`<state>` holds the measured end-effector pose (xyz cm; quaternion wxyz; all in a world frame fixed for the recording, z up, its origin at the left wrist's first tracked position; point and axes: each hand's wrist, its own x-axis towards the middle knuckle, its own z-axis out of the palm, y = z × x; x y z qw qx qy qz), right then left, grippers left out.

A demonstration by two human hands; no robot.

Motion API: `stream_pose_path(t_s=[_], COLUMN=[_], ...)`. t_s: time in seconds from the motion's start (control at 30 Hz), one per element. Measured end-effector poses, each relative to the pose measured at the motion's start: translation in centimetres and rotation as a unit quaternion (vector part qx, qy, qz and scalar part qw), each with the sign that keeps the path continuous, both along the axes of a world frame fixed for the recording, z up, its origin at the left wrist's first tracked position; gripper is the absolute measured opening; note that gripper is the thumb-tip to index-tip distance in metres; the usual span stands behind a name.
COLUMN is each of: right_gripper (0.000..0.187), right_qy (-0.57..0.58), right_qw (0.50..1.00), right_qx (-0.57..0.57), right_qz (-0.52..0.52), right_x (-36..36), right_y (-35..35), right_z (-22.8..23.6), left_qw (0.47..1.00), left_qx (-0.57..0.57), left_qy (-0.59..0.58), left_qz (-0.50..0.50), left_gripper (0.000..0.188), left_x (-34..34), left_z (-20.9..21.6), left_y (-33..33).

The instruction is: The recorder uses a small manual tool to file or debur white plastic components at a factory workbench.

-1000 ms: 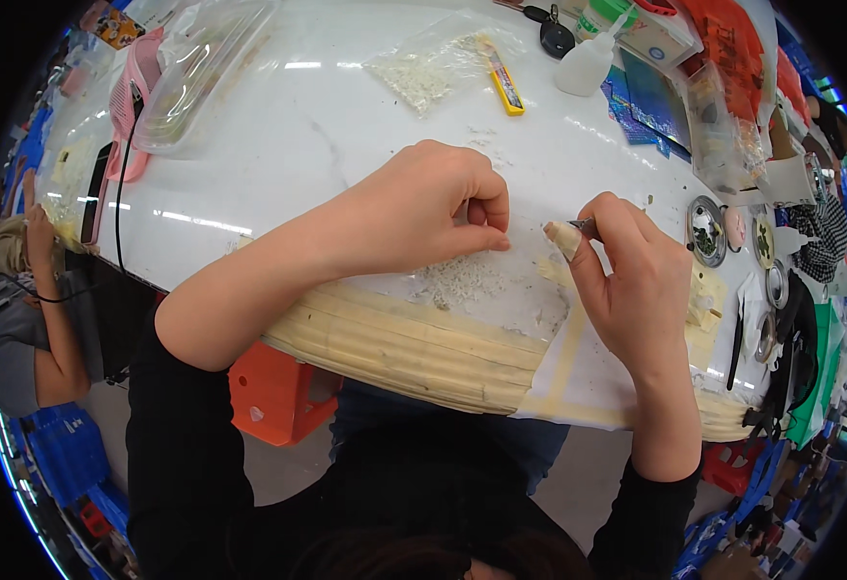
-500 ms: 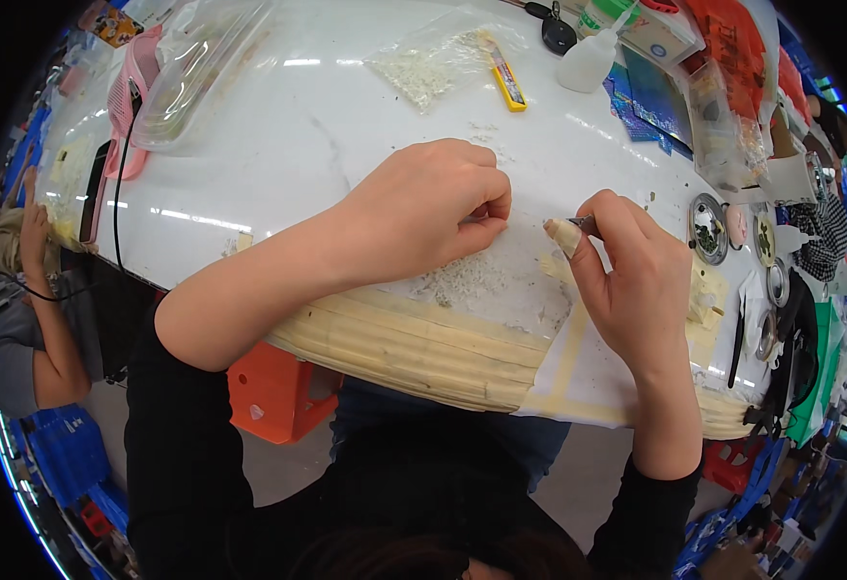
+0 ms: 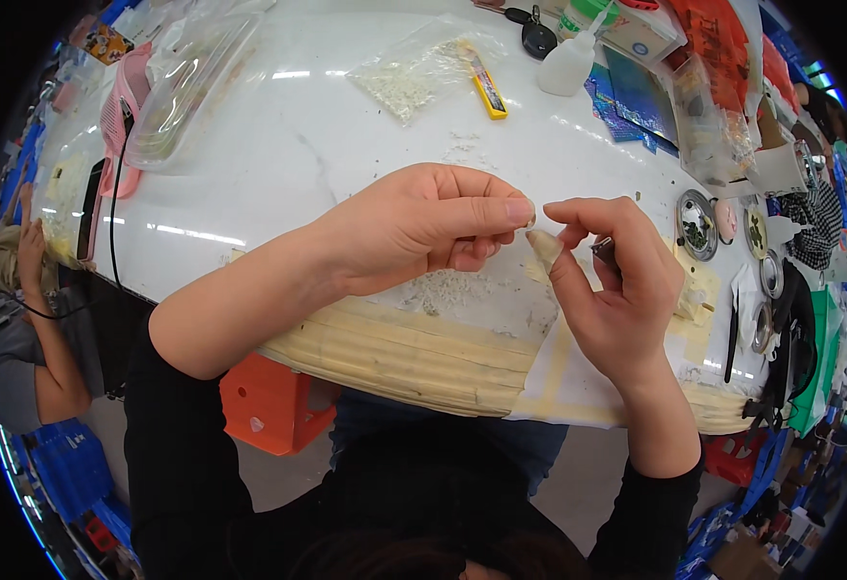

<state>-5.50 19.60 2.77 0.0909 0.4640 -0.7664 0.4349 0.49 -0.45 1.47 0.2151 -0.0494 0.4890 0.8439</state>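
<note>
My left hand [image 3: 423, 222] is over the table near its front edge, thumb and forefinger pressed in a pinch. Whatever sits at those fingertips is too small to name. Facing it closely, my right hand [image 3: 626, 290] has its fingers curled round a small dark metal tool [image 3: 604, 253], mostly hidden in the palm. Pale tape [image 3: 545, 248] wraps the right thumb, which points toward the left fingertips. Beneath the hands, tiny whitish chips [image 3: 443, 290] lie scattered on the white table [image 3: 269, 126].
Beyond my hands lie a plastic bag of pale chips [image 3: 399, 92] and a yellow case [image 3: 488, 92]. A white squeeze bottle [image 3: 568, 66] stands behind. Round metal dishes [image 3: 697, 224] sit at right. Layered tape [image 3: 414, 353] covers the front edge. A person's arm [image 3: 46, 319] shows far left.
My left hand has turned to show its thumb and moved slightly right. The right fingers have opened outward, and the tool has shifted from the fingertips back into the palm.
</note>
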Motion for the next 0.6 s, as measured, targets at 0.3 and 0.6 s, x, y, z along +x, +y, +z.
stream_pose_path(t_s=[0.3, 0.6], right_gripper=[0.031, 0.028], right_qy=[0.009, 0.003], right_qw=[0.999, 1.0], right_qx=[-0.012, -0.004], right_qz=[0.029, 0.03], right_x=[-0.05, -0.18], right_y=[-0.05, 0.05], right_z=[-0.15, 0.12], left_qw=[1.0, 0.994], left_qx=[0.0, -0.073], left_qy=[0.012, 0.073], left_qz=[-0.005, 0.031], left_gripper=[0.018, 0.018], left_x=[0.21, 0.47], left_z=[-0.28, -0.34], left_y=[0.16, 0.49])
